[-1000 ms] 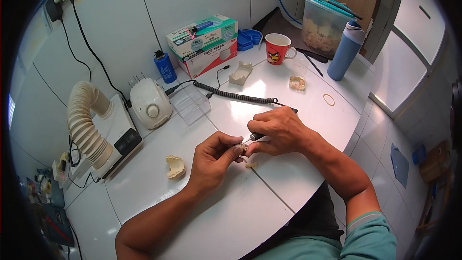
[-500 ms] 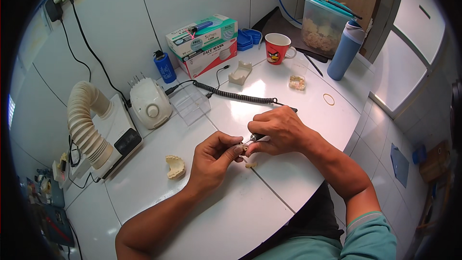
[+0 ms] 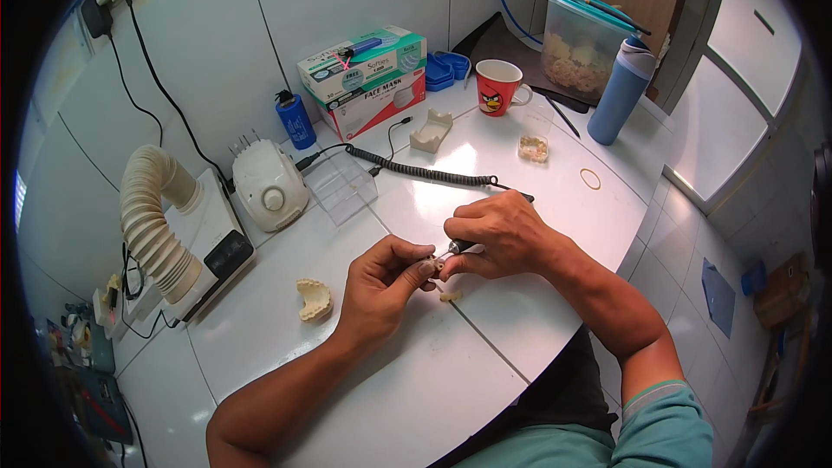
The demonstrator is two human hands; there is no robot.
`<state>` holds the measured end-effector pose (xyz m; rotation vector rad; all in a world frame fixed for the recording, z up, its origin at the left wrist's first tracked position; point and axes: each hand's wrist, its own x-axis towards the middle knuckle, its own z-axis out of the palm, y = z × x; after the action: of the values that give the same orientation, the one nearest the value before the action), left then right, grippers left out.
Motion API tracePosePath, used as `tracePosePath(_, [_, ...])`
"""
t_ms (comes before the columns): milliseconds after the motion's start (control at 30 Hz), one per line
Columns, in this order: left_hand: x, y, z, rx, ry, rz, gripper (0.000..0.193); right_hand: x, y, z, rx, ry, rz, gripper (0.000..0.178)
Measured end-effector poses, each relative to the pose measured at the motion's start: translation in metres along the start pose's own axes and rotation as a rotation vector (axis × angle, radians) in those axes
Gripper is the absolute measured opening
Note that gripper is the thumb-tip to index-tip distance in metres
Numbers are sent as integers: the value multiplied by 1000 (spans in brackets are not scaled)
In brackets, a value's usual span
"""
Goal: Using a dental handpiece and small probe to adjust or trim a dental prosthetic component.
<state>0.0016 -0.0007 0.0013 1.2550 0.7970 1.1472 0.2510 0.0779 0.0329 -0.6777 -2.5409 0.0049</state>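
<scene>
Left hand pinches a small piece, dental I think; at its two o'clock, right hand grips a handpiece.

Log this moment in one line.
left hand: holds small piece | right hand: grips black handpiece, tip toward piece | nearby: cream dental cast, left of left hand

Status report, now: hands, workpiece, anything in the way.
Left hand pinching small piece. Right hand gripping handpiece, tip at piece. Yellowish bit loose on table, close by hands.
</scene>
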Motion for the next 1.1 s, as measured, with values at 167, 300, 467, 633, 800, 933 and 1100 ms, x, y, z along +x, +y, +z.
tracePosePath(167, [0,-1,-1,12,7,1,16,0,0,1,7,-12,4,56])
tracePosePath(300, [0,0,-1,9,3,3,14,0,-1,1,-1,-4,15,56])
tracePosePath(467, [0,0,-2,12,3,-2,13,1,0,1,-13,-30,7,56])
tracePosePath(633, [0,0,0,-4,5,-3,13,0,0,1,5,-16,-1,56])
tracePosePath(800, [1,-1,0,-10,3,0,13,0,0,1,12,-5,9,56])
tracePosePath(933, [0,0,0,0,7,-7,14,0,1,2,0,-16,-1,56])
tracePosePath(1100, [0,0,0,-13,16,-14,15,0,1,2,13,-13,3,56])
